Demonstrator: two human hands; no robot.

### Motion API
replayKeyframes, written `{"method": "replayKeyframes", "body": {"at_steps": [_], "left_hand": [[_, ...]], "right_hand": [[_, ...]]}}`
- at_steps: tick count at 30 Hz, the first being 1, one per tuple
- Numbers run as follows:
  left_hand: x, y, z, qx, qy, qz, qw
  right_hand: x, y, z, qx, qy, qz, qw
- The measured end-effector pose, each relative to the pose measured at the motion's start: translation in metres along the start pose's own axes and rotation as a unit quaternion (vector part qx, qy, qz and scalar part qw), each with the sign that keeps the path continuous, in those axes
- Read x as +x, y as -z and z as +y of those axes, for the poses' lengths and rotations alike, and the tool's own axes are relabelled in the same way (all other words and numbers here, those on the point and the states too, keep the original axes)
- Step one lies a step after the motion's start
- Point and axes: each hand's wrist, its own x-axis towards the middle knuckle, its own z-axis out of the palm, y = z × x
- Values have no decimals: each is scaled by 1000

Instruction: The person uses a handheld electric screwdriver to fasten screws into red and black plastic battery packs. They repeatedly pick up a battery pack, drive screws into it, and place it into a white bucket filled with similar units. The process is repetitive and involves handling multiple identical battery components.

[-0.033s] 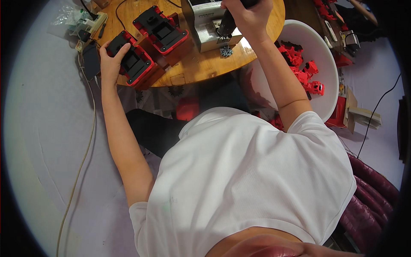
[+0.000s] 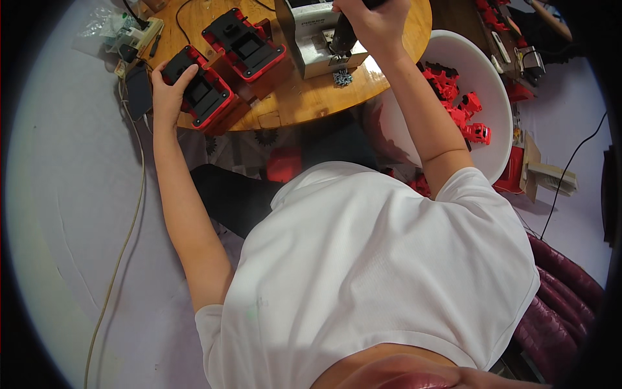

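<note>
At the table's left side, my left hand grips a red and black plastic housing, its thumb over the top and its fingers along the outer side. A second, similar housing sits just to the right, with nobody touching it. Up at the top edge, my right hand is wrapped round a black electric screwdriver, held upright. Its lower end points down at the front of a metal screw feeder; the tip is too small to make out. A small heap of screws lies before the feeder.
The round wooden table ends in a curved near edge. Right of it stands a white tub containing several red plastic parts. A power strip and cables are at the far left. Another person's arm shows at the top right.
My right hand has shifted very slightly to the left with the screwdriver. My left hand stays on the same housing.
</note>
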Motion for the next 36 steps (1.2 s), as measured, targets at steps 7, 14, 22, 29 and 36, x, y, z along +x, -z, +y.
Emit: {"method": "replayKeyframes", "body": {"at_steps": [7, 14, 22, 29, 36], "left_hand": [[12, 17, -28, -54, 2, -56, 997], [-10, 6, 9, -114, 24, -46, 992], [-9, 9, 6, -105, 48, -71, 991], [-4, 9, -10, -111, 37, -70, 991], [12, 3, -27, -132, -41, -108, 985]], "right_hand": [[41, -58, -16, 82, -57, -34, 994], [57, -182, 3, 260, 51, -48, 963], [55, -255, 34, 269, 75, -69, 958], [46, -266, 35, 220, 50, -64, 972], [49, -273, 59, 178, 86, -53, 979]]}}
